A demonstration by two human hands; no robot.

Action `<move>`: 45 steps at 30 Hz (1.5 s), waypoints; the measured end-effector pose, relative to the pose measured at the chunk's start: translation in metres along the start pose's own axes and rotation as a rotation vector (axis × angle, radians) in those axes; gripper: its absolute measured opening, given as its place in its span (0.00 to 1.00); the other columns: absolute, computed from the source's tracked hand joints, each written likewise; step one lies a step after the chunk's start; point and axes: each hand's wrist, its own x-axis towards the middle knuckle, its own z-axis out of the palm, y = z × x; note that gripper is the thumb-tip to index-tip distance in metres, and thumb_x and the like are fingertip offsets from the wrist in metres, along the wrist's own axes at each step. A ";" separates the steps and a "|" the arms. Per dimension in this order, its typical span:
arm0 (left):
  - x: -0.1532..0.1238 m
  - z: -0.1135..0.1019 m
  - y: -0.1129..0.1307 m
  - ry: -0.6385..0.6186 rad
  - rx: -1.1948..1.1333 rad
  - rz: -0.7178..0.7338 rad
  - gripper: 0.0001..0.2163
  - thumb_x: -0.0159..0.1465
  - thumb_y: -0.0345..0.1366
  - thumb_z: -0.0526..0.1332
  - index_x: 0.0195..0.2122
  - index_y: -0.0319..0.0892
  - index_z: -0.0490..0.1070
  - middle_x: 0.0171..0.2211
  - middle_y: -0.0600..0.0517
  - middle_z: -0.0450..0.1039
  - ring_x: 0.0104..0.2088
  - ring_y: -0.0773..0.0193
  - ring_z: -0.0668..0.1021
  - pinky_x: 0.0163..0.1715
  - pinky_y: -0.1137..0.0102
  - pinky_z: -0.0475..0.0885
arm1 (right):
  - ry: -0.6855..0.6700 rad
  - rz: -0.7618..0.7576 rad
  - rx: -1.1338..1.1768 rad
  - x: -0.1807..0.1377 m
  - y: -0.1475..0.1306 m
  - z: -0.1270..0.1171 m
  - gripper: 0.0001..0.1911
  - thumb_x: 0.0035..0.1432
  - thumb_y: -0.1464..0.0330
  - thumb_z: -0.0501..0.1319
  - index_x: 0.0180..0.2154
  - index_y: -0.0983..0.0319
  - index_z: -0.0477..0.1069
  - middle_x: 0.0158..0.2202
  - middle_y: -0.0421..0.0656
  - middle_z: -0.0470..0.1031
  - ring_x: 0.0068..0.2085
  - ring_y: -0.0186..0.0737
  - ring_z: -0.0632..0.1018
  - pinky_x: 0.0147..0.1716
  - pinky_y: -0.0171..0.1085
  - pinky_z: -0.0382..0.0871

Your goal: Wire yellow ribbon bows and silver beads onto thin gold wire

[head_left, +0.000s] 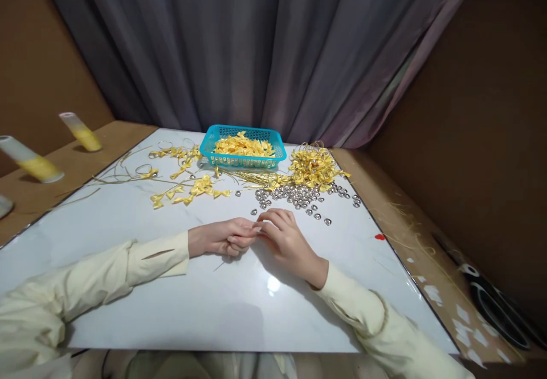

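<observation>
My left hand [231,236] is closed in a pinch above the white board, its fingertips meeting those of my right hand [284,242]. My right hand's fingers are bent and pinched at the same spot. Whatever lies between the fingertips is too small and hidden to name. A thin dark strand [219,265] shows just below my left hand; I cannot tell whether it is held. Beyond my right hand lie many silver heart-shaped beads [299,196], and loose yellow ribbon bows [203,185] are spread beyond my left hand.
A blue basket [243,164] of yellow bows stands at the back, beside a pile of bows on gold cords [314,165]. Two yellow-wound tubes [40,168] stand left. Black scissors [491,305], paper scraps [433,293] and a red heart [380,237] lie right.
</observation>
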 end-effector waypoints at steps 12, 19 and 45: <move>0.005 -0.007 -0.002 0.036 0.009 0.120 0.11 0.61 0.33 0.59 0.44 0.35 0.66 0.11 0.62 0.55 0.10 0.76 0.48 0.09 0.78 0.42 | 0.072 -0.060 -0.431 -0.002 0.018 -0.010 0.11 0.62 0.77 0.49 0.33 0.65 0.69 0.31 0.44 0.74 0.43 0.42 0.69 0.47 0.43 0.52; 0.003 -0.002 -0.002 0.097 0.074 0.169 0.12 0.62 0.33 0.57 0.46 0.37 0.66 0.11 0.63 0.51 0.11 0.76 0.46 0.09 0.79 0.42 | 0.020 0.034 -0.331 -0.005 0.021 -0.002 0.10 0.59 0.77 0.53 0.29 0.66 0.70 0.27 0.44 0.73 0.39 0.41 0.69 0.43 0.42 0.53; 0.007 0.022 -0.016 0.531 0.888 0.404 0.10 0.55 0.39 0.62 0.29 0.35 0.72 0.19 0.57 0.62 0.19 0.74 0.60 0.19 0.77 0.55 | -0.279 0.324 0.189 0.000 0.003 -0.011 0.09 0.48 0.81 0.49 0.24 0.61 0.57 0.22 0.37 0.62 0.23 0.32 0.62 0.24 0.30 0.53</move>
